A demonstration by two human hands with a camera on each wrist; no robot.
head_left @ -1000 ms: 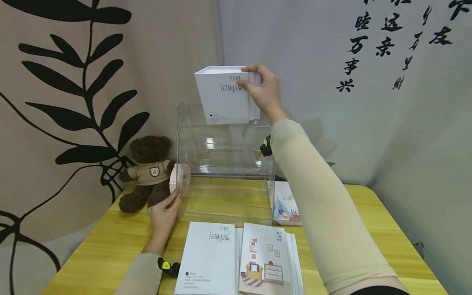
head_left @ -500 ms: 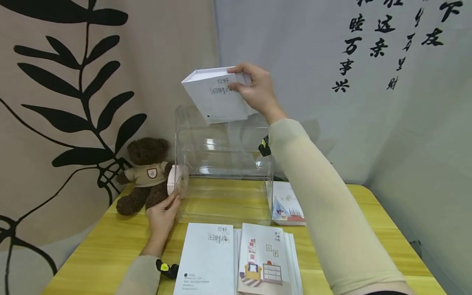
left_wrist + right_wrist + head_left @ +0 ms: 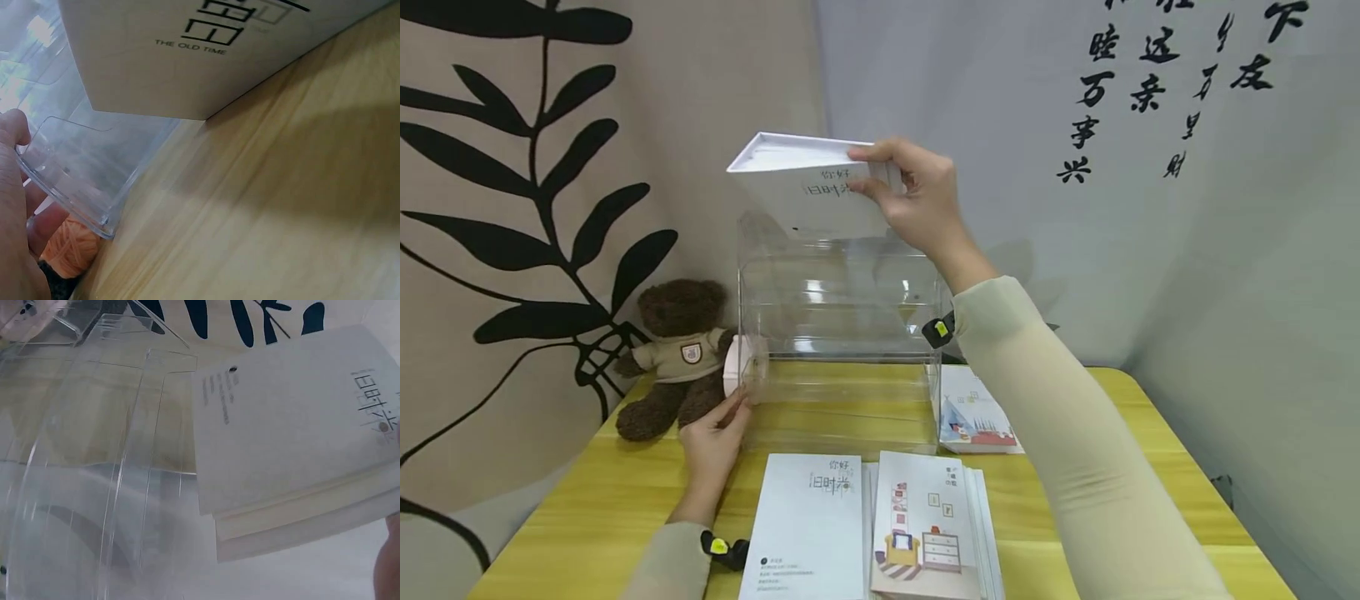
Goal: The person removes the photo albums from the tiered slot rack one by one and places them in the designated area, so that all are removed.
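My right hand (image 3: 917,196) pinches a thick white hardcover book (image 3: 775,200) by its top right corner, thumb on the front cover. The book is tilted above a clear plastic tiered rack (image 3: 842,342), its top edge facing me and its lower part overlapping the rack's top in the head view. In the right wrist view, the book's cover (image 3: 287,419) and layered edge stand beside the clear tiers. Low on the rack's left side, my left hand (image 3: 715,437) grips the edge between thumb and fingers; the left wrist view shows the clear panel (image 3: 81,162) between them.
In front of the rack lie a white book (image 3: 805,533) and a stack of illustrated books (image 3: 925,533). Another illustrated book (image 3: 973,412) lies right of the rack. A brown teddy bear (image 3: 681,358) sits left. Orange yarn (image 3: 70,247) shows beyond the left fingers.
My right hand has moved left with the white book and tipped it, so more of its top edge shows. The left hand keeps its grip on the rack. The head view has shifted slightly.
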